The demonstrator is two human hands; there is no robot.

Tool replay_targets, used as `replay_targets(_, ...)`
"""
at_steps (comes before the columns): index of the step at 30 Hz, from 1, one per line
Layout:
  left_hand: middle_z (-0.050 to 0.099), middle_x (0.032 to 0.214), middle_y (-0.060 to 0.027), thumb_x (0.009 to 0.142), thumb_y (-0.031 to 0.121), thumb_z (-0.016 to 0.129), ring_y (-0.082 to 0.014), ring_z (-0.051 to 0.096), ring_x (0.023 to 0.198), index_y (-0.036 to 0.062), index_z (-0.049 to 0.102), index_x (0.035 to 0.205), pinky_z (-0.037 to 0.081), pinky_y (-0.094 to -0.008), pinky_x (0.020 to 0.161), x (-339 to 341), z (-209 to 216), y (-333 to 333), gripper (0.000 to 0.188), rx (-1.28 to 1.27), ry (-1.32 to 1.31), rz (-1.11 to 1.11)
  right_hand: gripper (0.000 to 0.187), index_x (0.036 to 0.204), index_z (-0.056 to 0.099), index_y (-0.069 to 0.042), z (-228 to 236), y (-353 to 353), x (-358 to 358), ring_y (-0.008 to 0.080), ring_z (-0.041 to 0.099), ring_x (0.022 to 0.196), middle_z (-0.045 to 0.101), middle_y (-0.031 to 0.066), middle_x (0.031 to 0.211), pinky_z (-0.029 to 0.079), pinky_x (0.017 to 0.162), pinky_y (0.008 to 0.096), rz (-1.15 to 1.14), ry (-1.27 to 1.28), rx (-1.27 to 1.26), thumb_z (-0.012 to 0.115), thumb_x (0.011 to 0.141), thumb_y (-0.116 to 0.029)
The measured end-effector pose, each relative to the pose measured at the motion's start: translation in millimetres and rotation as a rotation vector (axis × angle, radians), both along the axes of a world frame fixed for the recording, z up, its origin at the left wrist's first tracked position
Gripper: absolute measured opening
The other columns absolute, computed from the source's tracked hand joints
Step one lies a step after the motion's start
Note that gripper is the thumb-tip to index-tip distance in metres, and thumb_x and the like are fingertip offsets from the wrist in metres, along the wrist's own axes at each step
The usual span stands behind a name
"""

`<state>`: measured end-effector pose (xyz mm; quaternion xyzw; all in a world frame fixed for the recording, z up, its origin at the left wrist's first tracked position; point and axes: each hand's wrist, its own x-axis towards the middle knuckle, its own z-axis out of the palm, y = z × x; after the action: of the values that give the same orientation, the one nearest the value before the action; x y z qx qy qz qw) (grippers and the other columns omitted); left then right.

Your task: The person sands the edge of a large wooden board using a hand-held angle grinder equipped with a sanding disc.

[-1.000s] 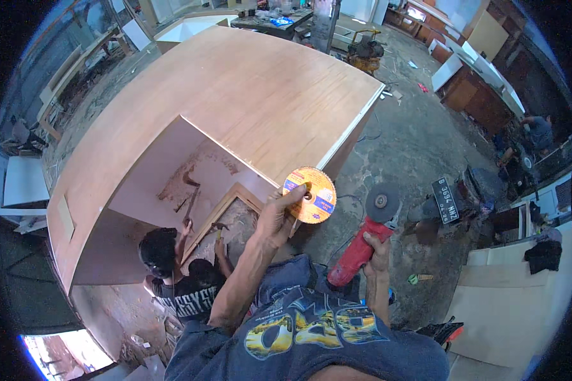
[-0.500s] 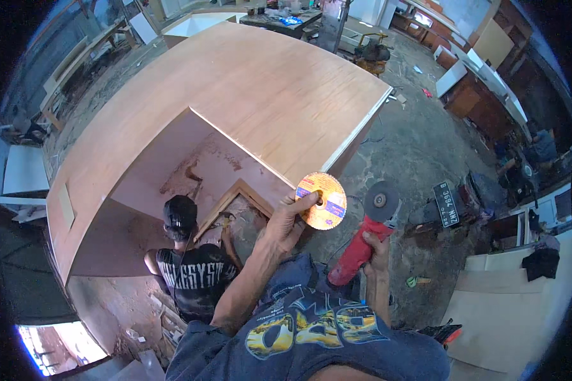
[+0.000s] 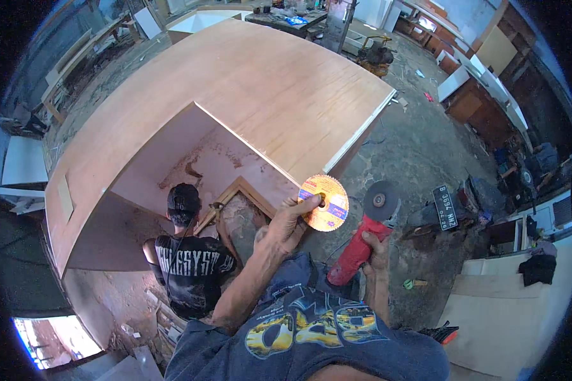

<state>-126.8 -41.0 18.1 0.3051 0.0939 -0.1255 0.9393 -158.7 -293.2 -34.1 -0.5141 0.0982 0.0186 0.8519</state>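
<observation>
My left hand (image 3: 290, 223) pinches a round saw blade (image 3: 329, 217) between thumb and fingers, near its centre hole. The blade has a toothed rim and an orange and purple face, turned towards me. To its right, my right hand (image 3: 377, 254) is wrapped round the body of a red angle grinder (image 3: 351, 259). The grinder points up and away, and a dark disc (image 3: 376, 198) sits on its head with a metal guard at the side. Blade and grinder are apart, with a small gap between them.
A large plywood structure (image 3: 279, 95) with a cut-out corner fills the middle and left. Inside that corner a co-worker in a black cap (image 3: 184, 200) crouches by a wooden frame (image 3: 251, 193), holding a hammer. A number plate (image 3: 445, 207) and pale boards (image 3: 489, 311) lie on the right.
My hands keep hold of the blade and the grinder, nearly unmoved. The co-worker's head and hammer have shifted slightly, and the whole view has tilted a little.
</observation>
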Motion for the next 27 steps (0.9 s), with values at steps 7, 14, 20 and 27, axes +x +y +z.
replay_targets(7,0.078,0.109,-0.0098,0.096,0.009,0.076,-0.0169,0.075,0.098,-0.0003,0.074,0.116,0.061,-0.0327,0.091,-1.3,6.5,6.1,0.022,-0.037,0.024,-0.046,0.059,0.132,0.056,-0.003,-0.4,0.2,4.4,0.0282,0.074,0.091,0.071,0.0123,0.109,0.065,0.075,0.0431,0.033,-0.002,0.018,0.081,0.079,-0.006)
replay_targets(14,0.078,0.113,-0.0110,0.093,0.006,0.078,-0.0166,0.075,0.100,-0.0019,0.073,0.119,0.061,-0.0335,0.092,0.7,14.3,6.9,0.027,0.138,-0.042,-0.004,0.063,0.134,0.056,-0.003,-0.1,0.2,7.2,0.0274,0.073,0.089,0.072,0.0130,0.109,0.063,0.080,0.0417,0.004,0.007,0.024,0.083,0.077,-0.008)
replay_targets(20,0.079,0.109,-0.0066,0.089,0.005,0.079,-0.0213,0.076,0.097,0.0075,0.081,0.111,0.061,-0.0351,0.084,21.7,12.2,16.4,0.023,1.115,-0.435,0.393,0.063,0.133,0.058,-0.005,-1.0,2.8,11.1,0.0259,0.073,0.093,0.071,0.0117,0.111,0.061,0.084,0.0396,-0.012,-0.053,-0.052,0.084,0.076,-0.009)
replay_targets(27,0.073,0.131,-0.0052,0.083,0.004,0.074,-0.0308,0.059,0.136,0.0178,0.078,0.123,0.033,-0.0592,0.122,60.0,-15.0,23.9,0.043,1.864,-0.859,0.347,0.059,0.133,0.057,-0.004,-1.9,-1.8,9.7,0.0257,0.073,0.094,0.070,0.0109,0.110,0.062,0.082,0.0410,0.013,0.046,0.003,0.081,0.078,-0.006)
